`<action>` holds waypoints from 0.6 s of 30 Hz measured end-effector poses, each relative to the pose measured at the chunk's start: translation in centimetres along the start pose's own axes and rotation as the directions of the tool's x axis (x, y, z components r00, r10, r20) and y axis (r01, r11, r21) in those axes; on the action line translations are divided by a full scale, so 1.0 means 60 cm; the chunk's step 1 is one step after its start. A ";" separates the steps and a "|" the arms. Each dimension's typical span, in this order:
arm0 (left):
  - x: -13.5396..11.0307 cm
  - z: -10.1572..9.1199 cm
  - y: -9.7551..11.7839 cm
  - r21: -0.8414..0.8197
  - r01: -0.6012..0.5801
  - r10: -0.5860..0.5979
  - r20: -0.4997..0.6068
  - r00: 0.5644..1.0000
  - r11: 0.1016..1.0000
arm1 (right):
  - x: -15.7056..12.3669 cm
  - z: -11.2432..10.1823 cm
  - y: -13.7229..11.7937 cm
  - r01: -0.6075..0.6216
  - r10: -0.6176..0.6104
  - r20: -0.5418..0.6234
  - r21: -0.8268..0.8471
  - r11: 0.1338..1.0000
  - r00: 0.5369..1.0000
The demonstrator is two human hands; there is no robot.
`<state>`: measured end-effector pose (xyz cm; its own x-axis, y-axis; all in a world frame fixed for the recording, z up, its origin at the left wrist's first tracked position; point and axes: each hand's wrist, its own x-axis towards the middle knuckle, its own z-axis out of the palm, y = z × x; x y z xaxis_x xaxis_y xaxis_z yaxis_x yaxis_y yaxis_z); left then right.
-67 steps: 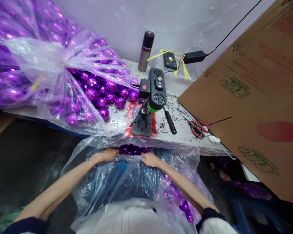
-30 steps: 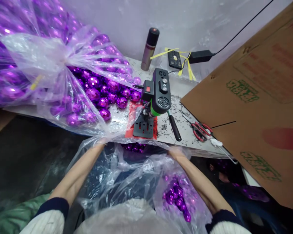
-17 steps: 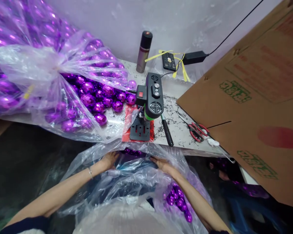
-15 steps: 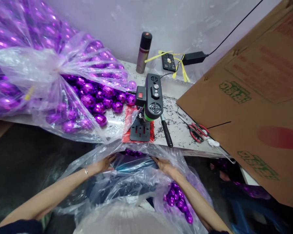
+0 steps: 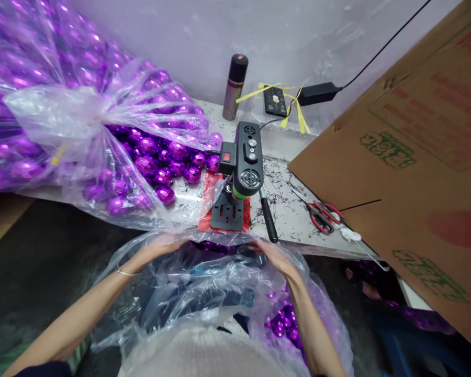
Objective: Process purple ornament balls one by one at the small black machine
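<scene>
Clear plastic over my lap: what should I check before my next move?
1. Left hand and right hand at the clear plastic: ok, both by its upper part.
2. Firm grip: cannot tell, blur and plastic obscure it.
3. Room around the black handle: probably not ok, its tip looks close to the right hand.
4. Scissors away from both hands: ok, lying beside the cardboard box.
5. Black machine switched off: cannot tell.
</scene>
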<state>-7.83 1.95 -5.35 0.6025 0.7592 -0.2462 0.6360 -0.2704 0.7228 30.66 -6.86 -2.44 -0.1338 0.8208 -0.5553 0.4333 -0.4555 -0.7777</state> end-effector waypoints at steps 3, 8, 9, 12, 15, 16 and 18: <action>-0.026 0.027 0.040 0.033 -0.011 0.004 0.221 0.975 0.999 | -0.028 0.037 -0.009 0.060 -0.045 0.124 -0.115 0.992 0.991; -0.094 0.074 0.101 -0.002 -0.166 0.133 0.605 0.785 0.986 | -0.068 0.116 -0.021 0.225 0.049 0.537 -0.432 0.873 0.842; -0.103 0.073 0.109 -0.003 -0.177 0.140 0.624 0.768 0.984 | -0.072 0.124 -0.025 0.243 0.089 0.569 -0.481 0.843 0.818; -0.110 0.045 0.133 0.030 -0.160 0.123 0.511 0.851 0.987 | -0.072 0.122 -0.043 0.262 -0.006 0.484 -0.464 0.846 0.875; -0.096 -0.002 0.151 0.020 -0.137 0.123 0.328 0.936 0.990 | -0.059 0.088 -0.069 0.250 -0.161 0.291 -0.303 0.919 0.943; -0.091 -0.016 0.152 0.019 -0.132 0.121 0.280 0.952 0.991 | -0.055 0.073 -0.075 0.240 -0.175 0.248 -0.261 0.935 0.953; -0.084 -0.037 0.147 0.052 -0.115 0.103 0.197 0.975 0.992 | -0.049 0.042 -0.079 0.207 -0.178 0.149 -0.214 0.955 0.973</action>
<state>-6.32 -2.96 3.72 0.7478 0.5960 -0.2925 0.5866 -0.3868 0.7115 26.77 -7.99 2.12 -0.3400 0.8281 -0.4456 0.5765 -0.1908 -0.7945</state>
